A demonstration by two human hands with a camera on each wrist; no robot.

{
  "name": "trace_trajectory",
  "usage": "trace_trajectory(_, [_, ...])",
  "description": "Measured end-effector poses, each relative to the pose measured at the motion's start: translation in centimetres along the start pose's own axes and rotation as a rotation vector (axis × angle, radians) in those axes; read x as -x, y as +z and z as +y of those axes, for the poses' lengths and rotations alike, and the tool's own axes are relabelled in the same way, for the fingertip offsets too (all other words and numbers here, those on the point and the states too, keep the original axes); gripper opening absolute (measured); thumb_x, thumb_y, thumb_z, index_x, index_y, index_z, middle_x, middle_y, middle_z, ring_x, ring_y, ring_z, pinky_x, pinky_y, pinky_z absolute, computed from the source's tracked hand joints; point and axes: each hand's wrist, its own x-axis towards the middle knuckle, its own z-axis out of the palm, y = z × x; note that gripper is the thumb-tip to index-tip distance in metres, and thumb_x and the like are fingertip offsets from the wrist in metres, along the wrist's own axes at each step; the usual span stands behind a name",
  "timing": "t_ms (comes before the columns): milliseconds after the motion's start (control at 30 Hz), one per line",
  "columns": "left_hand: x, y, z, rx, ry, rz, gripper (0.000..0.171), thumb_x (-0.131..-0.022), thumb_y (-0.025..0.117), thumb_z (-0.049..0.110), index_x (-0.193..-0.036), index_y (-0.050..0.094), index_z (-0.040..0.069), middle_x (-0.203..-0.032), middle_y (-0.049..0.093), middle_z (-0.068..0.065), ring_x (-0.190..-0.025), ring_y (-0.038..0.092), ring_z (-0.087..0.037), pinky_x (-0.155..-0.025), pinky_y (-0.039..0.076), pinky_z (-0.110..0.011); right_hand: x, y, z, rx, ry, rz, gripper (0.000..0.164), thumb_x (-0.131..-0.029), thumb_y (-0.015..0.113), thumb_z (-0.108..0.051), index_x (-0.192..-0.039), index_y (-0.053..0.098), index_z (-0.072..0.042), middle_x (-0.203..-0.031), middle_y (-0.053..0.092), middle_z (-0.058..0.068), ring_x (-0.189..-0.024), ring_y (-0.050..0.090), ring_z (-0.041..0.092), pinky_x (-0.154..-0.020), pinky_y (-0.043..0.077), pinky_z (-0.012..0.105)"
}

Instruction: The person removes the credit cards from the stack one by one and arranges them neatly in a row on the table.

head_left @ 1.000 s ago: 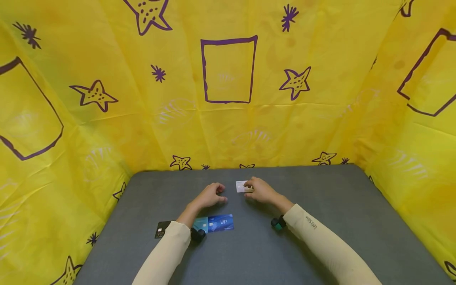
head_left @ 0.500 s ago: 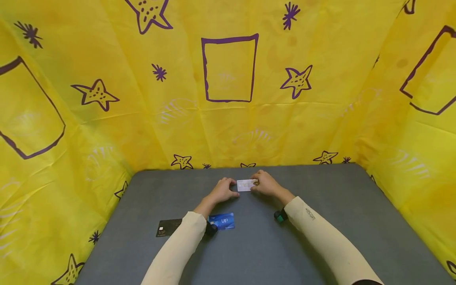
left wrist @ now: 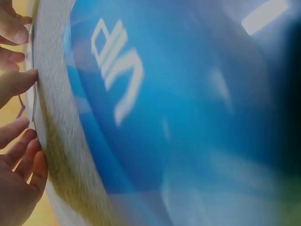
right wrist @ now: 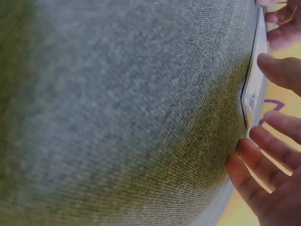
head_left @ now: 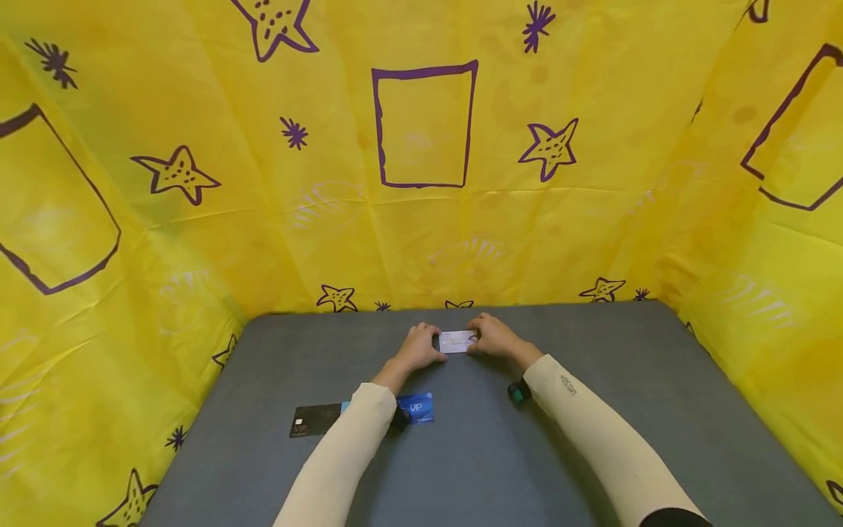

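We see the white card [head_left: 456, 341] near the far edge of the grey table [head_left: 474, 461], roughly midway across, its long side running left to right between two bare hands. The left hand [head_left: 419, 346] has its thumb and fingers bent round the card's left end, pinching it there, and the right hand [head_left: 495, 338] grips the right end in the same way, thumb on the near side and fingers on the far side. (Whether the card lies flat or is slightly raised, we cannot tell.) In the right wrist view we make out the card edge-on, with the right hand's lower fingers spread apart beside it. Nearer the person, and to the left of the white card, a row of other cards lies on the table: a black card [head_left: 315, 421] at the left, a sliver of a light blue card [head_left: 345, 406] next to it, and a blue card [head_left: 420, 408] marked VIP at the right. The left sleeve [head_left: 336, 461], pale like the right sleeve [head_left: 593, 421], crosses above this row and hides part of it. We notice a small dark device [head_left: 519, 393] at the right wrist. Behind and on both sides of the table hangs yellow cloth [head_left: 421, 241], printed with purple starfish and box outlines.
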Motion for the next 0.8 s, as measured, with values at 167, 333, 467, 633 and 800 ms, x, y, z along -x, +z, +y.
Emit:
trace_trajectory(167, [-0.7, 0.58, 0.52, 0.006, -0.015, 0.01, 0.059, -0.077, 0.082, 0.025, -0.127, 0.061, 0.003, -0.127, 0.055, -0.016, -0.111, 0.047, -0.03, -0.099, 0.042, -0.043, -0.1, -0.15, 0.0, 0.073, -0.011, -0.021, 0.051, -0.076, 0.077, -0.015, -0.122, 0.063, 0.001, -0.113, 0.059, 0.018, -0.091, 0.054, 0.026, -0.082, 0.046, 0.04])
trace_trajectory(333, [-0.88, 0.64, 0.62, -0.031, 0.007, 0.008, 0.058, -0.079, 0.079, 0.026, -0.129, 0.06, 0.003, -0.127, 0.055, -0.016, -0.111, 0.047, -0.031, -0.098, 0.042, -0.043, -0.23, -0.15, -0.23, 0.111, 0.0, -0.043, 0.051, -0.075, 0.076, -0.014, -0.122, 0.063, 0.001, -0.111, 0.058, 0.017, -0.089, 0.053, 0.025, -0.081, 0.046, 0.038])
trace_trajectory(467, [-0.75, 0.6, 0.43, -0.062, 0.021, -0.001, 0.056, -0.08, 0.078, 0.026, -0.129, 0.061, 0.004, -0.124, 0.055, -0.015, -0.109, 0.048, -0.03, -0.096, 0.042, -0.042, -0.26, -0.06, -0.42, 0.129, -0.019, -0.061, 0.048, -0.075, 0.077, -0.015, -0.118, 0.065, 0.002, -0.108, 0.058, 0.016, -0.088, 0.053, 0.025, -0.079, 0.046, 0.037])
trace_trajectory(633, [-0.75, 0.43, 0.46, -0.058, 0.025, -0.01, 0.054, -0.081, 0.077, 0.027, -0.128, 0.062, 0.005, -0.123, 0.055, -0.015, -0.109, 0.047, -0.029, -0.096, 0.042, -0.043, -0.25, -0.19, -0.48, 0.13, 0.009, -0.068, 0.045, -0.076, 0.078, -0.018, -0.115, 0.066, 0.002, -0.108, 0.057, 0.014, -0.09, 0.053, 0.025, -0.082, 0.046, 0.038])
trace_trajectory(800, [-1.02, 0.39, 0.67, -0.054, 0.008, -0.017, 0.053, -0.081, 0.077, 0.027, -0.127, 0.062, 0.006, -0.122, 0.054, -0.014, -0.107, 0.046, -0.028, -0.095, 0.042, -0.042, -0.24, -0.29, -0.33, 0.128, 0.017, -0.066, 0.045, -0.077, 0.077, -0.018, -0.116, 0.065, 0.001, -0.11, 0.056, 0.015, -0.091, 0.053, 0.025, -0.083, 0.046, 0.039])
